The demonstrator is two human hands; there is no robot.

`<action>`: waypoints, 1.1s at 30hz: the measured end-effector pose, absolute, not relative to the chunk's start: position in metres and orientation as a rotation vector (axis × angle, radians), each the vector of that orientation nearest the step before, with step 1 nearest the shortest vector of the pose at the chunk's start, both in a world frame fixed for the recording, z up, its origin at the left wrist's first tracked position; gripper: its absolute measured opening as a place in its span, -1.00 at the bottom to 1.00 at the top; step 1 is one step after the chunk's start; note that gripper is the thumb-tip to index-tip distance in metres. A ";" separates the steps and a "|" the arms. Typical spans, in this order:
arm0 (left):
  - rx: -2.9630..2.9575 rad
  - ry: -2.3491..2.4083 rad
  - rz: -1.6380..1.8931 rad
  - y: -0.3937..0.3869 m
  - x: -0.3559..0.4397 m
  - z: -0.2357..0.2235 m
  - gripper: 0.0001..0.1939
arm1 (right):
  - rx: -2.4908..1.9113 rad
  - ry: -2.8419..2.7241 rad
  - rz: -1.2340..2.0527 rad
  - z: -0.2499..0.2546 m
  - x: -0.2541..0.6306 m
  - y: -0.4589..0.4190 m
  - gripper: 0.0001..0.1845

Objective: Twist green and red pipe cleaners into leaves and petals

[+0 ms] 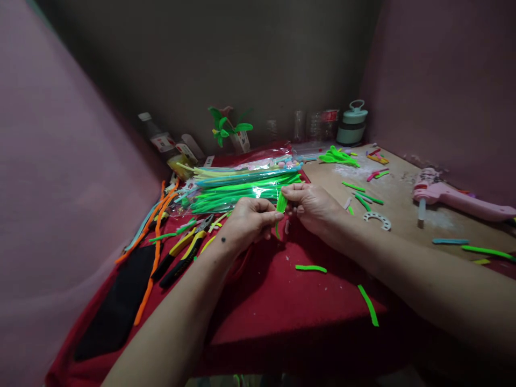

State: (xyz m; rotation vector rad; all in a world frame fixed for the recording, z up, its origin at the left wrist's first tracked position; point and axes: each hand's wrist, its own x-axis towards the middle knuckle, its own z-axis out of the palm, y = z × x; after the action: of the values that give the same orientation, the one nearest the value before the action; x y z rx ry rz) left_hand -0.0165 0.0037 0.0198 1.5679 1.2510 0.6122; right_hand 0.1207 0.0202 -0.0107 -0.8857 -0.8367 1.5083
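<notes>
Both my hands meet over the red cloth (262, 301) and pinch a short green pipe cleaner piece (281, 204) between them. My left hand (252, 220) is closed on its lower end, my right hand (310, 204) is closed on its upper end. Just behind them lies a clear packet of green, yellow and blue pipe cleaners (242, 185). Yellow-handled pliers (185, 250) rest to the left of my left hand.
Cut green pieces (310, 268) lie scattered on the cloth and on the brown board (403, 215). A pink glue gun (455, 199) lies at the right. Orange pipe cleaners (155, 252) trail at the left. Bottles, jars and a small green flower (228, 129) stand along the back wall.
</notes>
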 end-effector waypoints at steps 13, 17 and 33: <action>1.330 1.027 0.639 0.011 -0.031 0.017 -0.74 | -0.654 -1.004 1.697 -0.005 0.133 0.028 -0.86; 1.268 0.940 0.599 0.012 -0.035 0.016 -0.76 | -0.625 -0.986 1.714 -0.006 0.132 0.027 -0.82; 1.309 1.007 0.599 0.006 -0.030 0.021 -0.82 | -0.697 -1.039 1.612 -0.006 0.129 0.024 -0.73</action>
State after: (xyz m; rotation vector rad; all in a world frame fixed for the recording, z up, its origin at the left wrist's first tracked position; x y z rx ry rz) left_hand -0.0297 0.0065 0.0205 1.3090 1.0067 0.5989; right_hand 0.1289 0.0236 -0.0058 -0.6968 -1.0389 1.6115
